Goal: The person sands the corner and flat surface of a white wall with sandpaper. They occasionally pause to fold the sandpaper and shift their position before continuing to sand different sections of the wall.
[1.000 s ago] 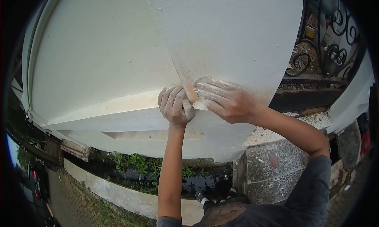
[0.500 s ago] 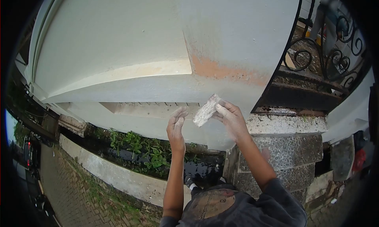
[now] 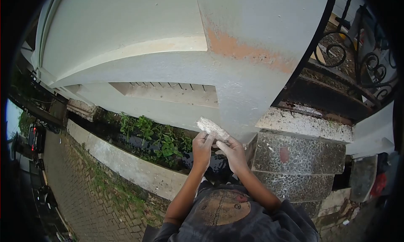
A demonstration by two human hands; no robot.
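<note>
sandpaper [image 3: 212, 128], a folded dusty piece, is pinched by both hands in the head view. the left hand [image 3: 203, 148] grips its near edge with fingers curled and pressed together. the right hand [image 3: 232, 152] nips it between thumb and fingertips, and the two hands touch each other. both forearms rise from the bottom of the frame, wrists bent upward, in front of the chest. just beyond the fingertips stands the pale wall [image 3: 126, 31], apart from the paper. well above the fingers, along the wall's corner, runs a rubbed orange patch [image 3: 248, 52]. left of the fingers and below them, a concrete-edged ditch [image 3: 126, 168] holds green plants [image 3: 155, 136] and what looks like dark water. right of the fingers sits a speckled stone pillar base [image 3: 294, 157], and beyond it a black iron gate [image 3: 353, 65].
</note>
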